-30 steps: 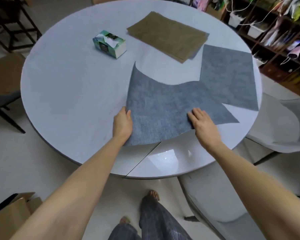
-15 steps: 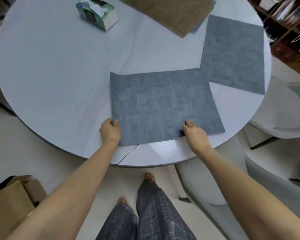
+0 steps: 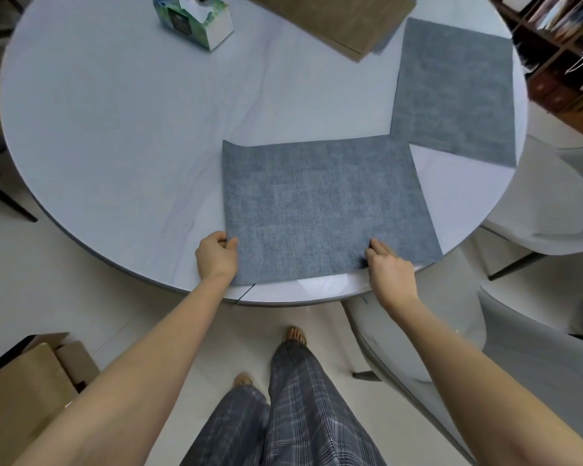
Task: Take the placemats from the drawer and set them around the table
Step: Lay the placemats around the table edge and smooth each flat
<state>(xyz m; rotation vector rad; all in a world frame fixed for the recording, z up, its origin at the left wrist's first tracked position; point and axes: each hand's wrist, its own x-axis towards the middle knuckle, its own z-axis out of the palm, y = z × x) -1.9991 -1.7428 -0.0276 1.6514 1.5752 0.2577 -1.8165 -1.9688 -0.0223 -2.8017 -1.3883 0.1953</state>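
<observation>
A grey placemat (image 3: 323,203) lies flat at the near edge of the round white table (image 3: 122,129). My left hand (image 3: 216,255) pinches its near left corner, thumb on top. My right hand (image 3: 389,267) holds its near edge towards the right, fingers curled onto the mat. A second grey placemat (image 3: 455,92) lies flat at the table's right side, its corner meeting the first mat's far right corner. A stack of brown placemats (image 3: 337,18) sits at the far side, with a grey edge showing beneath.
A tissue box (image 3: 194,20) stands at the far left of the table. Grey chairs (image 3: 535,203) stand to the right and near right. A cardboard box (image 3: 24,391) sits on the floor at lower left. Shelves (image 3: 559,45) fill the far right.
The near grey placemat, curled and skewed a second ago, now lies flat and square to the table's near edge. Both hands shifted to its near edge, and my view moved closer over the table.
</observation>
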